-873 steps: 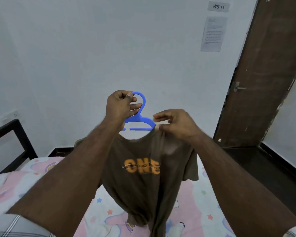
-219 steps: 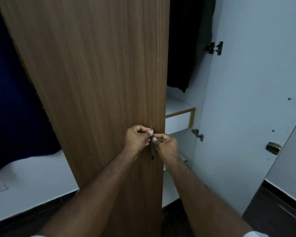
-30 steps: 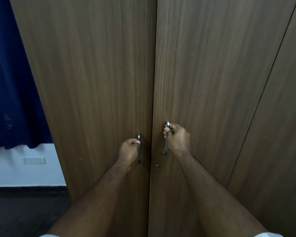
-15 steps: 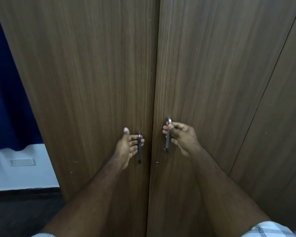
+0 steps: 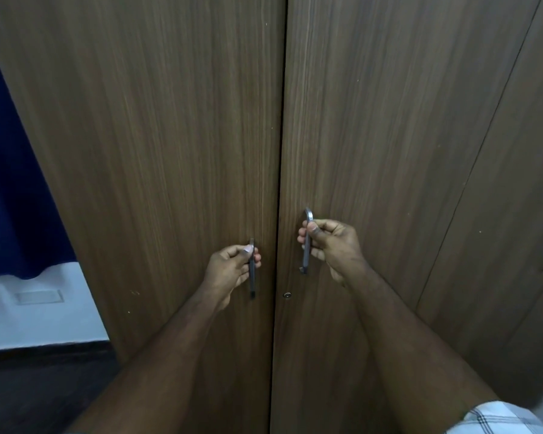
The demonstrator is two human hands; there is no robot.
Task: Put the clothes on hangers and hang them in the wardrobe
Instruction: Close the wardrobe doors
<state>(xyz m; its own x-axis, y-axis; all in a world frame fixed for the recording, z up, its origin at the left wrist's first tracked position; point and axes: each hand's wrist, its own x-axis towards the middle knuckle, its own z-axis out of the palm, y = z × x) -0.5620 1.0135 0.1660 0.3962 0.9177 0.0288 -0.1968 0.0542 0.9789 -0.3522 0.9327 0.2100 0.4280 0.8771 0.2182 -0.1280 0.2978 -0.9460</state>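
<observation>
- Looking down from the head view, two tall brown wooden wardrobe doors (image 5: pixel 201 151) fill almost all of the picture, and they meet in a thin dark line down the middle.
- The left hand (image 5: pixel 232 269) has its fingers and thumb curled round the thin grey metal handle on the left door (image 5: pixel 252 277), close to that door's right edge.
- The right hand (image 5: pixel 329 242) has its fingers curled round the curved grey metal handle on the right door (image 5: pixel 307 242), with the thumb pressed on the front of it, close to that door's left edge.
- The right handle sits a little higher than the left one.
- A small round metal lock (image 5: pixel 287 295) sits just below the right handle, near the middle line.
- No clothes and no hangers show here; both doors look closed, so I cannot tell what is inside the wardrobe.
- I think the doors are hard, stiff and a bit heavy. They will not bend, and should swing on their outer edges.
- The handles look smooth and thin, so fingers could slip off. Wrapping the whole hand round the middle of each bar seems the best hold.
- A dark blue curtain (image 5: pixel 16 183) hangs at the left edge, above a white wall (image 5: pixel 38 321) and a dark floor (image 5: pixel 29 386).
- A checked sleeve (image 5: pixel 499 418) peeks in at the bottom right corner.
</observation>
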